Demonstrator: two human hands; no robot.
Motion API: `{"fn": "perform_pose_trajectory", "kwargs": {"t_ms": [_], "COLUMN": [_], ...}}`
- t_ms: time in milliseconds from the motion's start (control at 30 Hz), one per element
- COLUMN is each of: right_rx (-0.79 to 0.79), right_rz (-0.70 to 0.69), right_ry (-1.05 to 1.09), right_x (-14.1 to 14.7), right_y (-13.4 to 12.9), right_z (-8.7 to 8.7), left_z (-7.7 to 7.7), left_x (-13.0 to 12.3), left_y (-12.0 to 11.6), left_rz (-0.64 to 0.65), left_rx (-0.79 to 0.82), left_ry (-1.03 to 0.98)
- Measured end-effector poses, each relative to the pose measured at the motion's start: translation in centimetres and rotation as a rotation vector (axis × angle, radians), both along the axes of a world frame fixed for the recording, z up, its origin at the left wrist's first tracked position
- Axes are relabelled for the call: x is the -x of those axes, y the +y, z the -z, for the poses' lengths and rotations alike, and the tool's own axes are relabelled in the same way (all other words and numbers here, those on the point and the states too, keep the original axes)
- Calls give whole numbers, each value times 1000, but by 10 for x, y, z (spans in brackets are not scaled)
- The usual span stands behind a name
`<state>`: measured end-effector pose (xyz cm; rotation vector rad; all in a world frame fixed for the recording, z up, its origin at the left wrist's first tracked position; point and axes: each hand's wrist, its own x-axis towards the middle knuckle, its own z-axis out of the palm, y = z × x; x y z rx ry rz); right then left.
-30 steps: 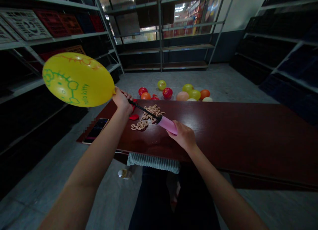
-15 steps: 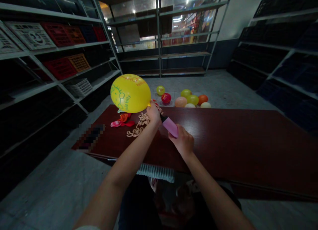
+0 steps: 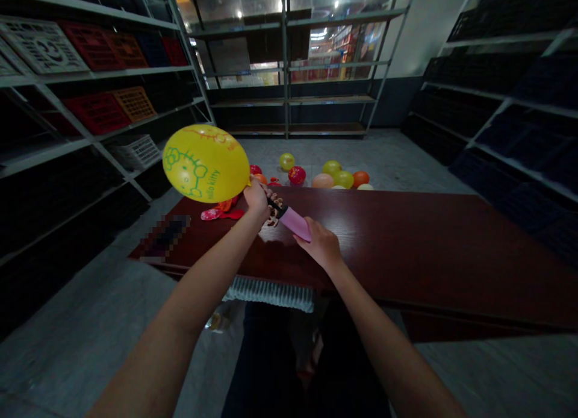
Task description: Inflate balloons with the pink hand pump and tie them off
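Note:
An inflated yellow balloon (image 3: pixel 205 165) with green and orange cartoon print sits at the left end of a pink balloon pump (image 3: pixel 295 223). My left hand (image 3: pixel 256 200) is closed around the balloon's neck at the pump's black tip; the join is hidden by the fingers. My right hand (image 3: pixel 321 243) grips the rear of the pump's pink body. Beneath my left hand, a pile of beige strings (image 3: pixel 273 216) is partly covered. Flat red and orange uninflated balloons (image 3: pixel 221 213) lie on the dark red table (image 3: pixel 397 243) just left of it.
On the floor past the table lie several inflated balloons (image 3: pixel 343 179). A blurred-out dark object (image 3: pixel 166 237) rests at the table's left end. A ribbed pale-blue strip (image 3: pixel 271 293) runs along the near edge. Shelves with crates (image 3: pixel 133 103) stand left, more behind and right.
The yellow balloon looks larger and has shifted left. Both hands and the pump have moved left and slightly up, covering more of the strings. The camera view has shifted a little.

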<state>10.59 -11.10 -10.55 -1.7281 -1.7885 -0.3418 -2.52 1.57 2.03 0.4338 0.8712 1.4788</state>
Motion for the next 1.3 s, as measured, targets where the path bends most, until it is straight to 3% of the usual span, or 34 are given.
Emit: {"fn": "perform_pose_trajectory", "kwargs": {"t_ms": [133,367,467,567,700,833,933,1067,1167,1300], "right_rx": [8,30,11,-13,-34,-56,-51,-26,-14,-6], "right_rz": [-71,-168,-185,-142,-12,43,68,116,135,123], "right_ry": [-6,-92,-58,-8,44,103,145,176,178,169], "right_x": [-1,0,0,0,-1,-3,-4,-5,-6,-7], "right_y": [-4,-7,-6,-5,-4,-2,0,0,1,1], "right_z": [-2,-5,-5,-4,-2,-1,-1,0,0,-1], "left_z": [-8,-20,-32,-45,-59,-61,-49,-22,-7,0], "left_x": [28,99,109,95,57,15,-17,-49,-56,-48], "left_y": [3,20,27,30,31,24,11,-9,-17,-15], "left_rz": [-76,-215,-234,-233,-238,-156,-87,8,43,29], "left_rx": [-46,-39,-27,-75,-187,-237,-251,-255,-234,-202], "left_ry": [14,-10,-27,-6,35,72,111,155,151,96]}}
